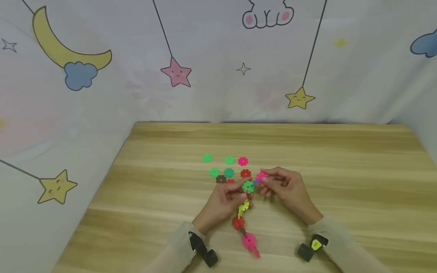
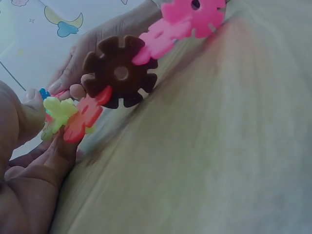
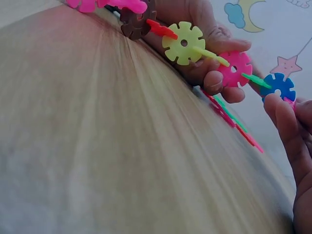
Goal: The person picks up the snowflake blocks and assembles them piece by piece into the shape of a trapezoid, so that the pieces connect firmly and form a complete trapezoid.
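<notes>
A chain of slotted plastic snowflake discs runs through both hands. My left hand [image 1: 220, 206] grips its upper middle, fingers around a pink disc [image 3: 227, 68] beside a yellow disc [image 3: 175, 48]. From there a green disc [image 1: 248, 186] leads to a blue disc [image 3: 287, 92]. At that end my right hand [image 1: 288, 187] pinches a bright pink disc [image 1: 261, 176], partly hidden by its fingers and touching the blue one. Below the left hand the chain hangs toward me, with a red disc [image 1: 236, 223], a brown disc [image 2: 105, 68] and pink discs [image 1: 248, 238] at the tail.
Loose discs lie on the wooden table [image 1: 153, 182] just beyond the hands: several green ones [image 1: 207, 158], a pink one [image 1: 243, 161], red ones [image 1: 245, 173] and a dark brown one [image 1: 220, 179]. A printed curtain [image 1: 211, 102] hangs behind the table's far edge.
</notes>
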{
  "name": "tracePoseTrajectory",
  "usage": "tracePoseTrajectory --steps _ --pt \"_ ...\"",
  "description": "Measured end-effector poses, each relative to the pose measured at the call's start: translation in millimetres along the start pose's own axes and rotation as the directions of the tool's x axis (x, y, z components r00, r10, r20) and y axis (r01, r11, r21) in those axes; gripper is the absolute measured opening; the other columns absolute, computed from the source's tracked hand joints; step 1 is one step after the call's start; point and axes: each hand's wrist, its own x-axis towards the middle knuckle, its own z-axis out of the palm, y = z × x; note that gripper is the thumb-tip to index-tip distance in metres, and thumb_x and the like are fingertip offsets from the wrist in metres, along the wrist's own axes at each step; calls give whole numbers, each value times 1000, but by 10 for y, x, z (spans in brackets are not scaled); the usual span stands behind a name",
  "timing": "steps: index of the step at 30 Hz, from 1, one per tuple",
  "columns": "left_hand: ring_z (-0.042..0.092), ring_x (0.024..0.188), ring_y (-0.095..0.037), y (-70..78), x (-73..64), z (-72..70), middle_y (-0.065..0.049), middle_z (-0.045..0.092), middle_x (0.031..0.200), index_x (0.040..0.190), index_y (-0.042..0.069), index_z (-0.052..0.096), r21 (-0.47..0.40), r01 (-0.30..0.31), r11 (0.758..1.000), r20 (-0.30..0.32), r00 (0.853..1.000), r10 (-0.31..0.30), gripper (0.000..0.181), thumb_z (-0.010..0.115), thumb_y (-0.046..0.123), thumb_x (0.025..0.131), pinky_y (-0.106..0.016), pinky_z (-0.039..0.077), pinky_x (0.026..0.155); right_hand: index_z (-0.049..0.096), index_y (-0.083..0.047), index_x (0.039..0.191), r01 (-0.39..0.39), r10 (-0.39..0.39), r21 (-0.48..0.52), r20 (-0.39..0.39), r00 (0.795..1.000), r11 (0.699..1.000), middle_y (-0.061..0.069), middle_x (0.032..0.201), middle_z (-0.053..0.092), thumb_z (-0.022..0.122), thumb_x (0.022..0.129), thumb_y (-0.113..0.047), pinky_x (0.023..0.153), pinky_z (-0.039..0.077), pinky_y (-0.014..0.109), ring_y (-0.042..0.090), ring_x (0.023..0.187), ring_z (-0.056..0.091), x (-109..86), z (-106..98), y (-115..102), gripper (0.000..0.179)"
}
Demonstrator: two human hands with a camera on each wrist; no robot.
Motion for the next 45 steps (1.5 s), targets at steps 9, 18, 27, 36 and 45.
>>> tracePoseTrajectory --steps 9,18,27,36,45 --pt "73 125 -13 49 33 16 -9 70 147 155 19 59 12 -13 1000 -61 998 14 46 64 23 109 -22 57 104 69 6 128 20 -19 -50 14 1000 999 8 92 78 67 103 2 65 64 31 13 74 77 -10 110 -12 25" --pt "76 102 -8 43 32 14 -11 77 124 128 3 76 -20 -2 1000 -174 985 -1 27 69 18 106 -23 62 91 73 -7 119 -29 37 -141 53 998 990 14 108 79 75 100 -7 77 65 28 12 88 78 -5 268 -44 19" --pt "78 85 -12 40 11 -105 -14 80 102 118 3 76 -18 6 1000 -133 991 -9 22 71 19 105 -25 62 88 66 -6 111 -20 -9 -244 -116 993 969 14 88 70 65 108 -13 59 58 27 17 67 66 178 329 61 7" --pt "75 79 -8 32 40 -439 -13 78 102 112 -1 77 143 -120 982 -336 928 162 15 71 8 102 -21 61 76 68 -6 120 87 -167 -534 -103 981 841 10 117 75 71 104 -15 102 51 45 27 111 67 554 347 140 19" --pt "73 70 -6 26 43 -486 -28 76 102 114 -7 74 110 -135 985 -314 935 163 18 69 6 103 -23 62 71 65 -7 135 56 -91 -664 -17 996 746 13 135 73 76 99 -13 104 38 58 41 129 56 672 413 200 38"
